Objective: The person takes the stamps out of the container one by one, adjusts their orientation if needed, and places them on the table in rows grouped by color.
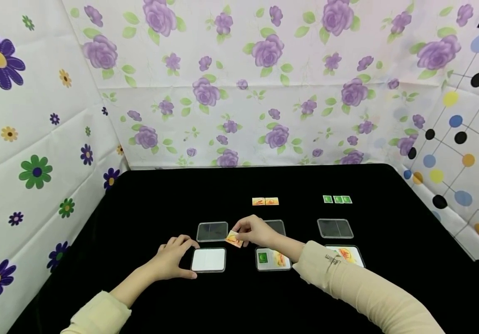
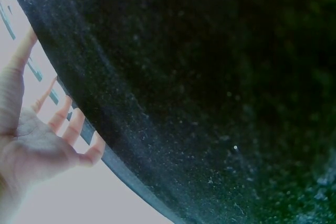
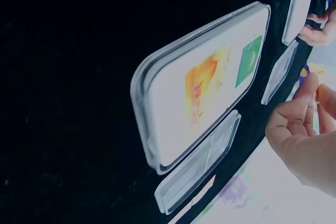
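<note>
My right hand [image 1: 254,230] pinches a small orange-and-yellow printed card [image 1: 234,238] between thumb and fingertips, above the table. Spread around the left end of a clear-rimmed case with a plain white face [image 1: 209,260], my left hand [image 1: 170,260] has its thumb and fingers at the corners. Behind that case lies a transparent lid [image 1: 212,232]. Under the right forearm is a middle case [image 1: 264,266] bearing a green card and an orange one, also large in the right wrist view [image 3: 168,129]. The left wrist view shows the left hand [image 2: 42,140] with fingers spread.
Two orange cards [image 1: 265,201] lie at the back middle, with several green cards [image 1: 338,199] to their right. Another transparent lid [image 1: 334,228] and a partly covered case with an orange card [image 1: 354,254] sit at the right. Black cloth [image 1: 160,195] covers the table; patterned curtains surround it.
</note>
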### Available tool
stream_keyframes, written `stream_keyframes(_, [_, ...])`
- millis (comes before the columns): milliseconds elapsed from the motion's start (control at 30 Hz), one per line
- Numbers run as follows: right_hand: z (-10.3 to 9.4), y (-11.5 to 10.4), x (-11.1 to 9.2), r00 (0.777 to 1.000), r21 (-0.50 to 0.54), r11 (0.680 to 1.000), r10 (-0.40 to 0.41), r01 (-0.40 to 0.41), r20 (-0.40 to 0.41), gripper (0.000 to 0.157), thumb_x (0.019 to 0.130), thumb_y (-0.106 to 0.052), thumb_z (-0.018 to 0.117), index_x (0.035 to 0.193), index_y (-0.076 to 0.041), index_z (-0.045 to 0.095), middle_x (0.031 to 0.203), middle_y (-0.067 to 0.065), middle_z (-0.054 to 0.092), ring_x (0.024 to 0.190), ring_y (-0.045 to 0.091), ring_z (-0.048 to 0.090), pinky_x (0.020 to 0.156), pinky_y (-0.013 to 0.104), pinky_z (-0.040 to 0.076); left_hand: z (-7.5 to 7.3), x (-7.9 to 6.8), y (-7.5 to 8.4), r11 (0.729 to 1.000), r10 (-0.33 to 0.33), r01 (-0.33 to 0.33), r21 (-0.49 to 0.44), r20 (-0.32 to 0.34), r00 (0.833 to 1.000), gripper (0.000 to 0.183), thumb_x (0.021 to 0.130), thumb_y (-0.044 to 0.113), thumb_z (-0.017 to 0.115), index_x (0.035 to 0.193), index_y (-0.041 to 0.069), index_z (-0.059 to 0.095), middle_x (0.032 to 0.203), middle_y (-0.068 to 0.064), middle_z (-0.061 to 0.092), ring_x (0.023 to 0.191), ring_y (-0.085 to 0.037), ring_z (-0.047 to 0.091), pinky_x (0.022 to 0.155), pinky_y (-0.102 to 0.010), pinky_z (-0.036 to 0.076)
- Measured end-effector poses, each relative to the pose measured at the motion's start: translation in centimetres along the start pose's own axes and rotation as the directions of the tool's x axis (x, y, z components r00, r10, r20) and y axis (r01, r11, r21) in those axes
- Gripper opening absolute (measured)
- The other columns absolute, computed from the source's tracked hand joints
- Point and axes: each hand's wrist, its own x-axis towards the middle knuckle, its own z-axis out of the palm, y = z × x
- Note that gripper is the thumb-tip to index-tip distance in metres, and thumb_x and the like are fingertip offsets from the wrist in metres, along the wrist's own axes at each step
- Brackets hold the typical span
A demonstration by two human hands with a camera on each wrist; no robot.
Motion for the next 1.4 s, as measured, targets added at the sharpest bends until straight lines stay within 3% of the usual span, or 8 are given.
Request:
stream_keyframes(200, [-0.7,0.4,-0.3,1.000,-0.014,0.999,0.028,-0.028,-0.009,0.016,0.089,0.003,0.057,0.102,0.009,0.064,0.082,0.021,0.067,0.062,0.024,0.064,0.065,0.034,0.056,0.0,0.0,0.0,1.000,-0.008,0.008,0.006,0.003,1.000,0.068,0.064,0.039,0.084,0.120,0.013,0.055,0.131,-0.016,0.049,0.117,-0.041,0.046,0.090,-0.066,0.038])
stream_keyframes(433, [-1.6,0.8,-0.8,0.998,-0.022,0.998,0.063,-0.063,-0.015,0.016,0.089,0.005,0.054,0.102,0.008,0.063,0.079,0.018,0.064,0.066,0.032,0.065,0.062,0.032,0.055,-0.3,-0.2,0.1,1.000,-0.002,0.002,0.009,-0.004,1.000,0.068,0.064,0.038,0.084,0.119,0.012,0.055,0.130,-0.017,0.050,0.117,-0.042,0.046,0.089,-0.066,0.038])
stream_keyframes(700, [-3.1,1.4,-1.5,0.999,-0.043,0.998,0.050,-0.050,-0.010,0.018,0.089,0.004,0.052,0.103,0.009,0.063,0.080,0.017,0.063,0.064,0.016,0.062,0.060,0.024,0.054,-0.1,-0.1,0.0,1.000,-0.007,0.007,-0.003,0.003,1.000,0.068,0.064,0.038,0.084,0.120,0.013,0.055,0.131,-0.016,0.049,0.117,-0.041,0.046,0.090,-0.065,0.038])
stream_keyframes(900, [-4.2,1.8,-2.1,1.000,-0.019,1.000,0.007,-0.007,-0.001,0.017,0.089,0.006,0.052,0.102,0.013,0.061,0.082,0.024,0.064,0.066,0.020,0.063,0.063,0.027,0.055,-0.2,-0.1,-0.1,1.000,-0.001,0.001,0.005,-0.005,1.000,0.068,0.064,0.037,0.084,0.120,0.012,0.055,0.130,-0.016,0.049,0.117,-0.041,0.046,0.090,-0.066,0.038])
stream_keyframes(1400, [-6.2,2.9,-3.0,0.999,-0.048,0.999,0.024,-0.025,-0.030,0.016,0.089,0.005,0.054,0.101,0.012,0.061,0.082,0.026,0.064,0.070,0.039,0.062,0.060,0.046,0.053,-0.4,-0.2,0.1,1.000,0.006,-0.006,0.012,-0.001,1.000,0.069,0.064,0.039,0.084,0.120,0.012,0.055,0.130,-0.016,0.049,0.116,-0.041,0.046,0.089,-0.066,0.038])
